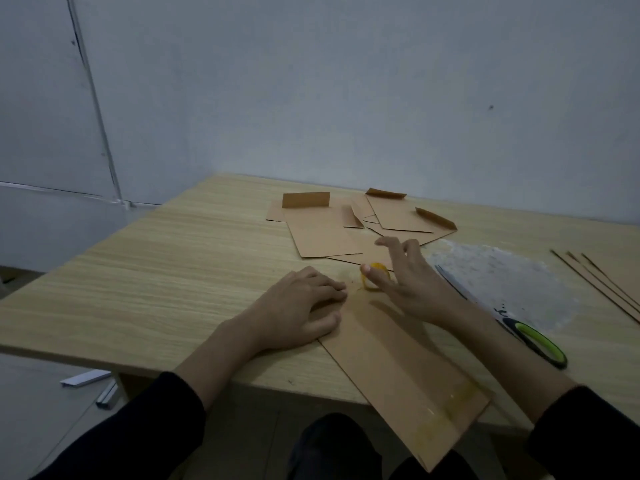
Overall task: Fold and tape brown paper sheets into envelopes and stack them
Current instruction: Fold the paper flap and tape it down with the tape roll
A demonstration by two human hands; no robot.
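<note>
A folded brown paper envelope (398, 358) lies slanted on the wooden table (173, 271), its near end sealed with yellowish tape (446, 407) and hanging over the front edge. My left hand (294, 313) presses down on the envelope's far left corner, fingers bent flat. My right hand (412, 282) hovers over the far end with its fingers spread. Its thumb and a finger hold a small yellow tape roll (375, 271). A loose pile of folded brown envelopes (325, 233) with raised flaps lies further back.
Scissors with a green and black handle (535, 344) lie to the right of my right arm. A whitish crinkled sheet (502, 275) lies there too. Thin brown paper strips (606, 285) lie at the far right. Metal bars (86, 379) lie on the floor at the left.
</note>
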